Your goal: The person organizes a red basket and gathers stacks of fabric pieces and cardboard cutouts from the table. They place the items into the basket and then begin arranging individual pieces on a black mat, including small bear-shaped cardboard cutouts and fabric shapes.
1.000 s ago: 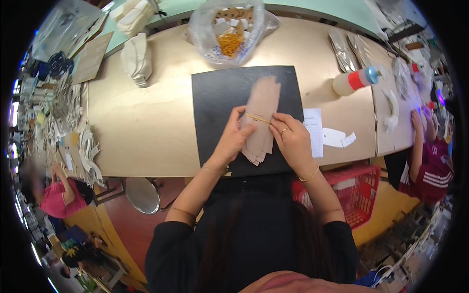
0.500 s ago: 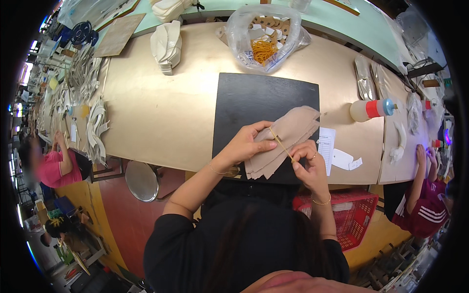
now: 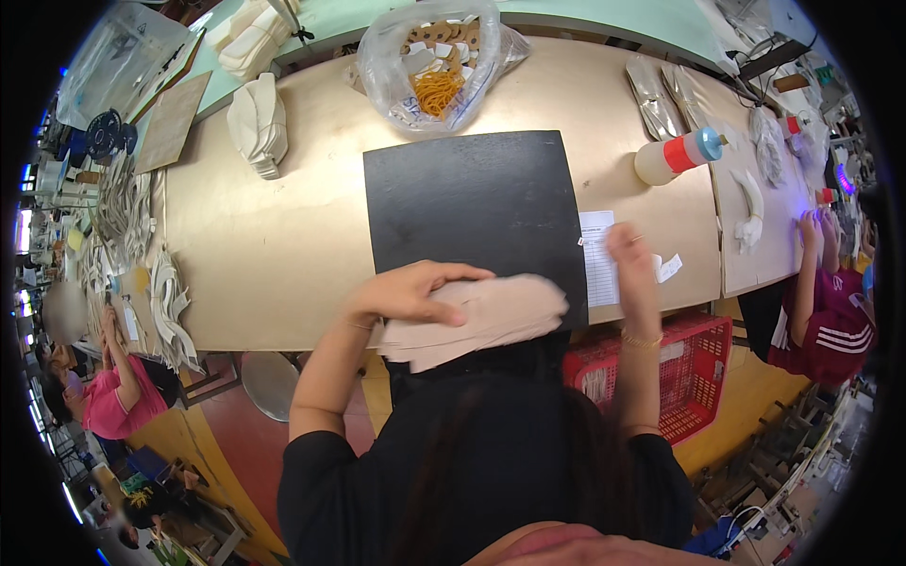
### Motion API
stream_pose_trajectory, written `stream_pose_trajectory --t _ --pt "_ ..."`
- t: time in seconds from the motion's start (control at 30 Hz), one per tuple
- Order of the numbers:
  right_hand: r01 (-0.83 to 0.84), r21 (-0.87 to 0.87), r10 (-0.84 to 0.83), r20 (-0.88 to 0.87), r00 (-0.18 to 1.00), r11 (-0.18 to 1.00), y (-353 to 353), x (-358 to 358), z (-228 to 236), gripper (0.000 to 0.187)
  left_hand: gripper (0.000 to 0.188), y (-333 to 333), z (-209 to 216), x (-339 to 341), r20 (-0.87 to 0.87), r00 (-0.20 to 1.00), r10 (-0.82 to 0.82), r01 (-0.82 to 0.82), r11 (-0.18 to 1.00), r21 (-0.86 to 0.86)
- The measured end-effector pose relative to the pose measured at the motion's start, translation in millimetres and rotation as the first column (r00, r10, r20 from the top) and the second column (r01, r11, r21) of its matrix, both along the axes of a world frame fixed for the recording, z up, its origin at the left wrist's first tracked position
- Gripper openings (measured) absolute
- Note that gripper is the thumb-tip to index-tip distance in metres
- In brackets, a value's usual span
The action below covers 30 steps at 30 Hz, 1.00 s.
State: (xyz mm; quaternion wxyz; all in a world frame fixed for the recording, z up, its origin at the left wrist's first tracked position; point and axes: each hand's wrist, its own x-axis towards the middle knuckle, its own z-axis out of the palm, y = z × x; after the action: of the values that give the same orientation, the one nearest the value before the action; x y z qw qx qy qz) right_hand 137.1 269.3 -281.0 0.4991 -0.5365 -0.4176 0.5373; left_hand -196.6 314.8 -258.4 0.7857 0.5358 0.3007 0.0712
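My left hand is closed on a stack of flat beige cut pieces, thumb on top and the other fingers along its far side. The stack is tilted at the near edge of the black board, and no band shows around it. To the right, my right hand is raised and apart from the stack, near a printed paper sheet. Motion smears its fingers, and I see nothing in them. A white paper tag lies just right of that hand, partly hidden.
Beyond the board stands a clear plastic bag holding orange rubber bands and card pieces. A bottle is at the right, a red crate below the table edge. Bundled white pieces lie far left. Other people sit at both sides.
Half a second ago both hands were at the stack, the right pulling a rubber band from it. Now the right hand is away to the right, and the left has brought the stack left and nearer.
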Motion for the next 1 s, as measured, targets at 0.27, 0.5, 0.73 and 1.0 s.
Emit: stream_pose_trajectory --t 0.27,0.5,0.73,1.0 --pt "0.160 0.344 -0.341 0.567 0.750 0.925 45.0 32.1 -41.6 0.015 0.051 32.1 -29.5 -7.9 -0.114 0.966 0.234 -0.160 0.880 0.447" --pt "0.122 0.186 -0.222 0.791 0.570 0.975 72.6 10.6 -44.4 0.032 0.063 41.6 -41.5 -6.8 -0.421 0.751 0.508 0.208 0.423 0.882" --pt "-0.052 0.269 -0.205 0.832 0.515 0.962 75.5 -24.6 -13.5 0.029 0.053 148.9 -32.6 -167.1 -0.063 0.190 0.980 -0.224 0.106 0.969" --pt "-0.664 0.323 0.183 0.799 0.574 0.674 137.2 -176.2 39.0 0.020 0.086 216.3 -43.1 -232.4 -0.277 0.024 0.961 -0.167 0.277 0.946"
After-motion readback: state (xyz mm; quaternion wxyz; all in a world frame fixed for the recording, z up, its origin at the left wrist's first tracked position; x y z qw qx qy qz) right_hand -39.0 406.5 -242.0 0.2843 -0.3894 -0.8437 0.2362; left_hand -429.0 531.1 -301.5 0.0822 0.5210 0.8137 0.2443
